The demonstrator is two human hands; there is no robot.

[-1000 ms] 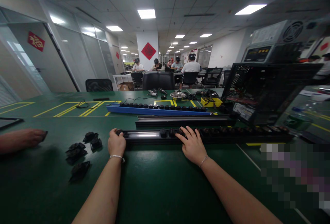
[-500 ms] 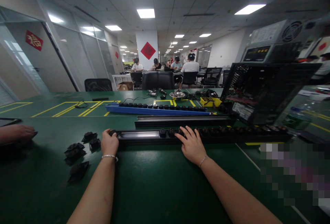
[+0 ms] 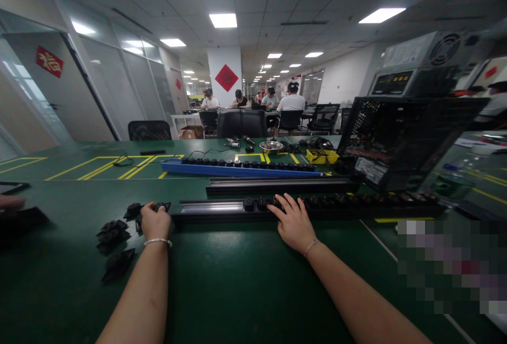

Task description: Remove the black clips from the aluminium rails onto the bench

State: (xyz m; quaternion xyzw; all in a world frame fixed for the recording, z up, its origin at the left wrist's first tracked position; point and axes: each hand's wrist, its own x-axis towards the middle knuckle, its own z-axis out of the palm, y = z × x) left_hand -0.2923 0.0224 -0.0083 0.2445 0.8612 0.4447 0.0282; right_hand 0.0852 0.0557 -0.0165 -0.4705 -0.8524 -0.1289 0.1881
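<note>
A long black rail (image 3: pixel 214 216) lies across the table, its bare metallic channel showing at the left. Several black socket-like modules (image 3: pixel 336 201) sit in a row along its middle and right. My right hand (image 3: pixel 295 222) rests on the rail, fingers spread over the modules near its middle. Just off the rail's left end, my left hand (image 3: pixel 156 222) is closed with a black socket-like module (image 3: pixel 163 207) at its fingertips. More loose black modules (image 3: pixel 113 232) lie left of that hand, one partly hidden behind it.
Behind lie another black rail (image 3: pixel 277 188) and a blue rail (image 3: pixel 237 170) filled with black parts. A metal bowl (image 3: pixel 271 146), a yellow tray (image 3: pixel 321 156) and an open computer case (image 3: pixel 404 138) stand farther back. Another person's hand (image 3: pixel 11 204) is at the left edge.
My left hand has moved left, away from the rail's end, with the black module at its fingertips. My right hand stays on the rail. The other person's hand has drawn back left.
</note>
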